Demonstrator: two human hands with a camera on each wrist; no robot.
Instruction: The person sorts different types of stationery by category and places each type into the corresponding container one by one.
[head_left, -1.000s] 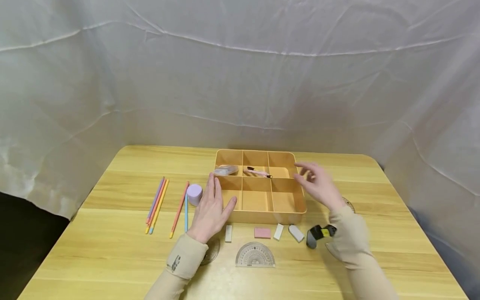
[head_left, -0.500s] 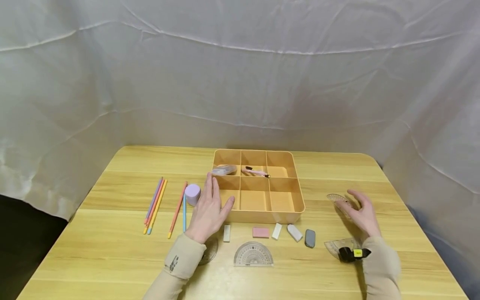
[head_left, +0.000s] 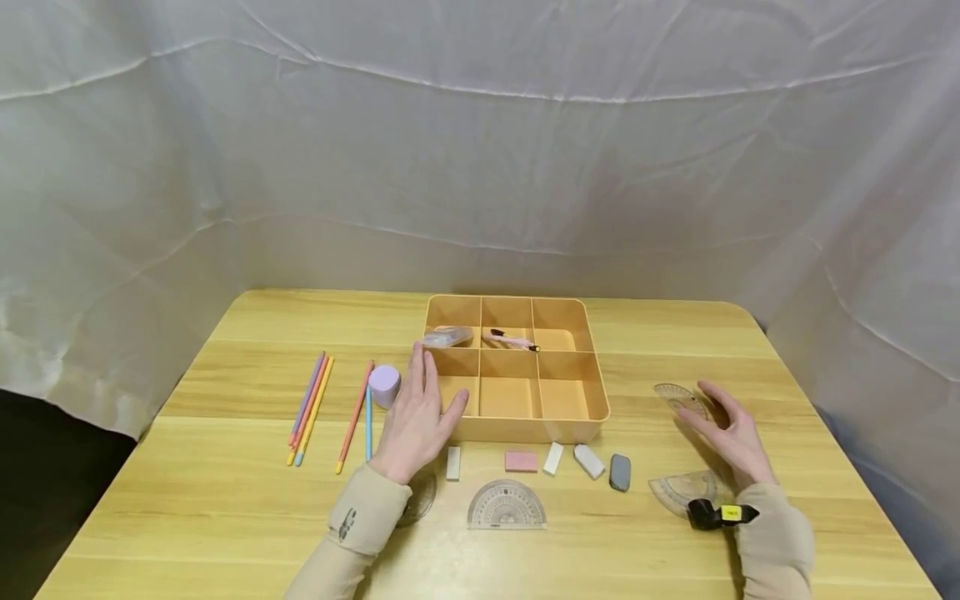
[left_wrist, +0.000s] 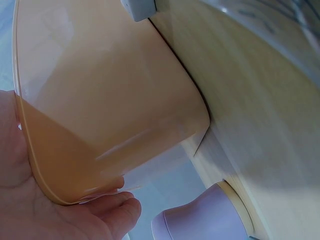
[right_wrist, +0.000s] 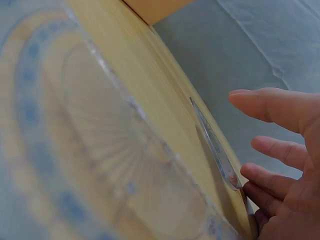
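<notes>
My left hand (head_left: 414,421) rests on the front left corner of an orange six-compartment organizer box (head_left: 491,429). Its fingers lie straight along the left wall, and its thumb extends over the front rim. The box's rim (left_wrist: 35,175) meets the palm in the left wrist view. On the right, my right hand (head_left: 731,437) hovers low with thumb and fingers spread beside a clear protractor (head_left: 675,396). Fingertips (right_wrist: 250,175) are at one end of that protractor (right_wrist: 217,147); contact is unclear. Another clear protractor (head_left: 678,492) lies partly under the right wrist.
Several erasers, including a pink one (head_left: 521,461) and a grey one (head_left: 619,472), lie before the box. Nearer is a semicircular protractor (head_left: 507,507). Several pencils (head_left: 311,408) and a purple cylinder (head_left: 385,385) are at left. The back compartments hold a pink compass-like tool (head_left: 512,340) and a clear case (head_left: 447,337).
My right hand has left the box's right side and moved right and nearer, to the far right protractor. The left hand stays on the box corner.
</notes>
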